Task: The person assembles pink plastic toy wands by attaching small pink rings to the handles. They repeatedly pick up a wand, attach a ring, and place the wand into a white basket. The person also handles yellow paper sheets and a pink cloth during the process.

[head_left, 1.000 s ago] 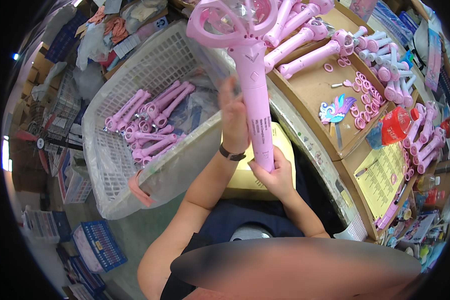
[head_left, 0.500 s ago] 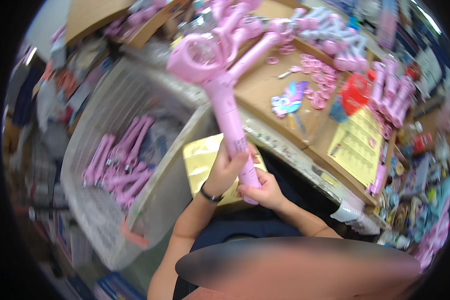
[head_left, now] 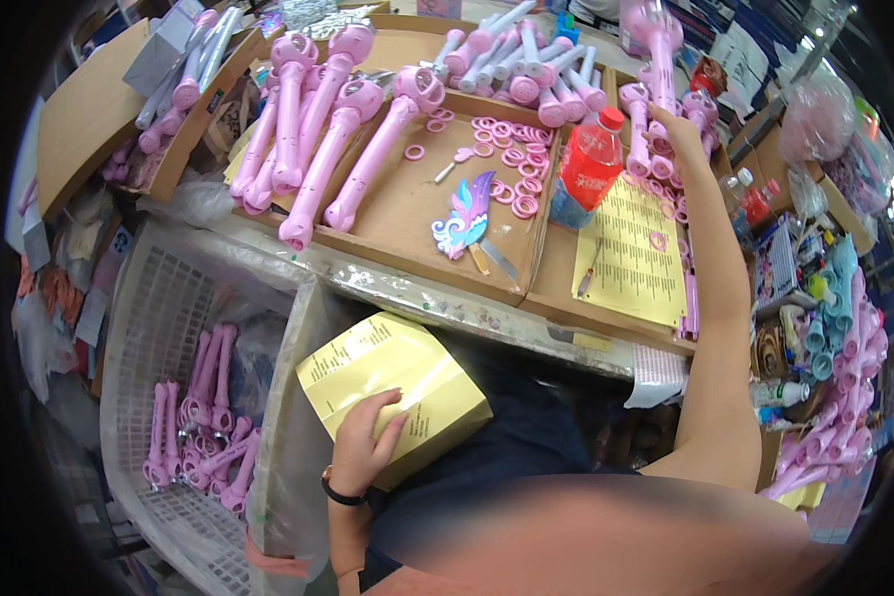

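Observation:
My left hand [head_left: 363, 449] lies flat with its fingers spread on a yellow box [head_left: 397, 387] on my lap, holding nothing. My right arm stretches to the far right of the bench. There my right hand [head_left: 669, 124] is closed around the shaft of a pink toy wand [head_left: 656, 45] that stands upright among other pink parts. Several finished pink wands [head_left: 313, 129] lie side by side in a cardboard tray [head_left: 407, 253] in front of me. Loose pink rings [head_left: 512, 159] are scattered in the same tray.
A white mesh basket [head_left: 149, 298] at my left holds several pink wands [head_left: 204, 422]. A red bottle [head_left: 591, 159], a yellow printed sheet [head_left: 631, 248], a screwdriver [head_left: 586, 280] and a colourful wing-shaped piece [head_left: 467, 214] are on the bench. Pink and teal parts crowd the right side.
Both hands held one pink wand upright in front of me. Now my left hand has dropped onto the yellow box and my right arm has reached out to the far right tray.

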A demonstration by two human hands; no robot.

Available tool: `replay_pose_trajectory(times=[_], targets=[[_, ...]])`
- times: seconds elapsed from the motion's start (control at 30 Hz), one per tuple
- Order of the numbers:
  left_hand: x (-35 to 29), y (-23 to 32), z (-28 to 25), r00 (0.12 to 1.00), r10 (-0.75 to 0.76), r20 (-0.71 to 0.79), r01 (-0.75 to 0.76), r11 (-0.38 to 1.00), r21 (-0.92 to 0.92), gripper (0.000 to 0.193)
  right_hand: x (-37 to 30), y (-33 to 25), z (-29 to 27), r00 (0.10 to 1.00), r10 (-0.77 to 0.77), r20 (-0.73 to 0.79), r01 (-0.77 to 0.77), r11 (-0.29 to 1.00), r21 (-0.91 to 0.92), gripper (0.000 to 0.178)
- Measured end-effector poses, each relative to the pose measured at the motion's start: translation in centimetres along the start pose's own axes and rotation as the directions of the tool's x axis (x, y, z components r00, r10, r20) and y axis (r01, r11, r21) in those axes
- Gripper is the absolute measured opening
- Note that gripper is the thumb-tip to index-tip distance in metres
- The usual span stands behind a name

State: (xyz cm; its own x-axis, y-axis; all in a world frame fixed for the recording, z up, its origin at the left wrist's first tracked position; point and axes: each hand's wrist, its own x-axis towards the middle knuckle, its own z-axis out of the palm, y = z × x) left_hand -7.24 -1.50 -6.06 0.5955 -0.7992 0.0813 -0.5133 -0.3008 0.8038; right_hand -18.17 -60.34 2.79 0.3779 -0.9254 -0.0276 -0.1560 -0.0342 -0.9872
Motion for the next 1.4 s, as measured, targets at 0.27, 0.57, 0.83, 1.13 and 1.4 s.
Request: replay_pose_trajectory(times=[0.27, 0.57, 0.83, 1.13, 1.4], targets=[[-0.1, 0.0, -0.2, 0.962, 0.054, -0.268, 0.026, 0.958, 0.287, 0.022, 14.7, 8.4, 0.8, 0.98, -0.004, -0.197, -0.038, 0.977, -0.209, 0.042], [0.1, -2.5, 0.0, 0.906, -0.02, -0.422, 0.183, 0.919, 0.349, 0.033, 19.3, 12.8, -1.2, 0.94, -0.287, -0.183, 0.136, 0.809, -0.571, 0.046], [0.0, -8.2, 0.4, 0.721, -0.456, -0.523, 0.267, 0.878, -0.398, 0.05, -13.9, 0.1, 5.3, 0.598, -0.753, 0.274, 0.787, 0.617, -0.021, 0.017], [2.1, -11.2, -0.3, 0.715, -0.678, -0.169, 0.174, 0.406, -0.897, 0.035, -30.8, 9.4, 27.0, 0.332, -0.546, 0.769, 0.797, 0.599, 0.081, 0.02], [2.0, -11.4, -0.4, 0.79, -0.595, -0.147, 0.099, 0.362, -0.927, 0.023, -33.1, 14.9, 31.8, 0.318, -0.659, 0.682, 0.879, 0.474, 0.048, 0.031]])
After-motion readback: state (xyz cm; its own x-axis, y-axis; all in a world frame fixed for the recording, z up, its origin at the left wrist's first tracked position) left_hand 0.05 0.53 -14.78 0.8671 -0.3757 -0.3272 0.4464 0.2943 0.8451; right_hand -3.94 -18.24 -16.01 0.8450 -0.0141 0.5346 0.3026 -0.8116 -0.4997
